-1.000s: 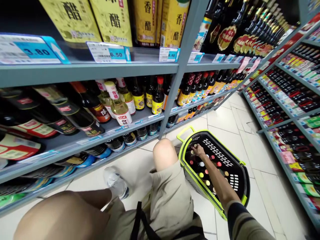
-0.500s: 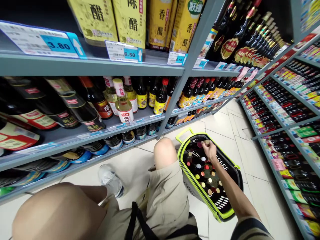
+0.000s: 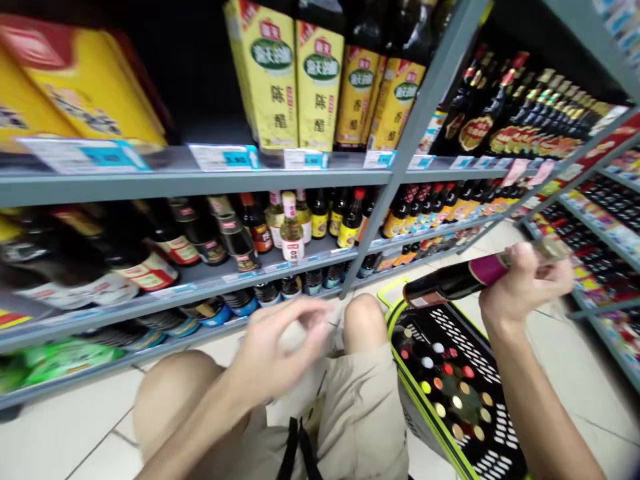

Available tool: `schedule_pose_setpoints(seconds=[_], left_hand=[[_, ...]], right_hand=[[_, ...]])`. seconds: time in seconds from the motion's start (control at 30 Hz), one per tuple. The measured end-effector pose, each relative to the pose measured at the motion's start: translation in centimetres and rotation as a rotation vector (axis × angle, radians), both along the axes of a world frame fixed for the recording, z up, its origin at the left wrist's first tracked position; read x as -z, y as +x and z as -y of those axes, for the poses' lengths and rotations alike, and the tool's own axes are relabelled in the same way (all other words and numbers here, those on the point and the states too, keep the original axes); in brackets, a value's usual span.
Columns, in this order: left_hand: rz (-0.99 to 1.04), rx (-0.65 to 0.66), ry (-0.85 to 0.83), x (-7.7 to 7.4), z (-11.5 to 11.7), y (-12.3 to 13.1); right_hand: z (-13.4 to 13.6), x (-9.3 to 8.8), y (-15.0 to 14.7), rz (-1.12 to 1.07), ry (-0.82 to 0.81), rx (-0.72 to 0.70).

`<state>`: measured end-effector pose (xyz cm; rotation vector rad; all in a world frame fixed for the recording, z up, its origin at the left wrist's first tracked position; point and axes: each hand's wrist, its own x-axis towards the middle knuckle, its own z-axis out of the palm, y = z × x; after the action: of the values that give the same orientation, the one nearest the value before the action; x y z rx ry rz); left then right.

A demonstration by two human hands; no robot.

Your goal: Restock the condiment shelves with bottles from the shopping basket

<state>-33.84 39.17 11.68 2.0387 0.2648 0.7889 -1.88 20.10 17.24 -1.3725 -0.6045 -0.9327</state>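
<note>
My right hand (image 3: 525, 287) grips the neck end of a dark bottle (image 3: 450, 283) with a purple label, held sideways above a black basket (image 3: 493, 453) with a lime-green rim. Many upright bottles fill the basket, and their coloured caps (image 3: 450, 380) show from above. My left hand (image 3: 285, 347) is raised in front of my knees, blurred by motion, its fingers spread and holding nothing. It hangs below the middle shelf (image 3: 210, 277), which is lined with dark sauce bottles and pale vinegar bottles (image 3: 291, 230).
Grey shelving runs along the left with yellow cartons (image 3: 300, 80) on top, price tags (image 3: 225, 157) on the edges and more bottles on the lowest shelf. Another stocked shelf unit (image 3: 600, 227) stands on the right. Pale floor tiles (image 3: 60, 427) lie between. My bare knees are bent.
My right hand lifted a dark bottle out of the basket and now holds it sideways above it. My left hand rose into view. The camera tilted upward.
</note>
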Motion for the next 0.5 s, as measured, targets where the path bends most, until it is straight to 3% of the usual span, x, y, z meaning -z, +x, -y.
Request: schedule_pose_setpoints(seconds=[0.13,0.27,0.37,0.5], left_hand=[[-0.052,0.093,-0.142,2.6,-1.9,4.1],[-0.106,0.044,-0.232,4.4,-2.1,5.3],[-0.073,0.005,-0.433,6.0,-2.6,3.9],[-0.009,0.385,-0.913,9.5,-4.5,0.9]], right_hand=[[-6.4,-2.7,-5.6,-0.114,0.082,-0.279],[-12.9,-2.7,-10.8,-0.348,0.084,-0.549],[-16.5,-1.0,-12.4,-0.450,-0.066,-0.771],[-19.2,4.0,-12.2,-0.466,-0.346,-1.121]])
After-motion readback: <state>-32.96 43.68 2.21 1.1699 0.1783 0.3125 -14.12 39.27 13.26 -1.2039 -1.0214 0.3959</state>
